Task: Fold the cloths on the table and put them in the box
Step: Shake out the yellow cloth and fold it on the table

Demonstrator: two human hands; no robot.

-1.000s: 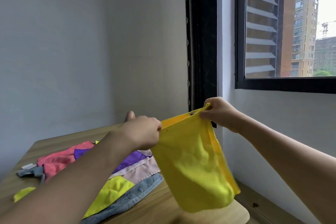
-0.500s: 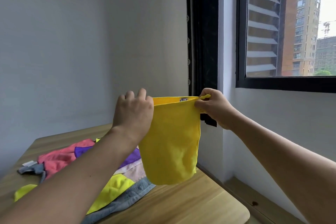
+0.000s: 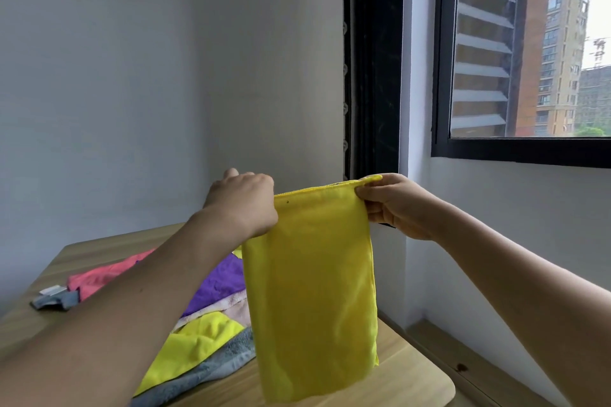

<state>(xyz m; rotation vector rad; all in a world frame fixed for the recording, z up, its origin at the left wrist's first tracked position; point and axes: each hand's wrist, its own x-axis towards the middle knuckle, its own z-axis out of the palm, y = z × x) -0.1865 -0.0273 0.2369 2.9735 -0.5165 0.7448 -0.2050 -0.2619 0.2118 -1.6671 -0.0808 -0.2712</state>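
A yellow cloth [image 3: 314, 291] hangs doubled over in the air above the table's right end. My left hand [image 3: 244, 201] grips its top left corner and my right hand [image 3: 393, 205] pinches its top right corner, so the top edge is stretched level between them. Behind it, a heap of cloths lies on the wooden table [image 3: 406, 377]: a pink one [image 3: 105, 274], a purple one [image 3: 218, 284], a lime-yellow one [image 3: 195, 347] and a grey-blue towel [image 3: 211, 373]. No box is in view.
A small grey cloth with a white tag [image 3: 54, 299] lies near the table's left edge. A white wall runs behind the table, with a black window frame [image 3: 373, 76] and a window at the right. A wooden ledge [image 3: 463, 363] runs below the wall to the right.
The yellow cloth went from a slack, bunched sag to hanging flat and straight. Both hands rose, then settled lower with the top edge pulled level.
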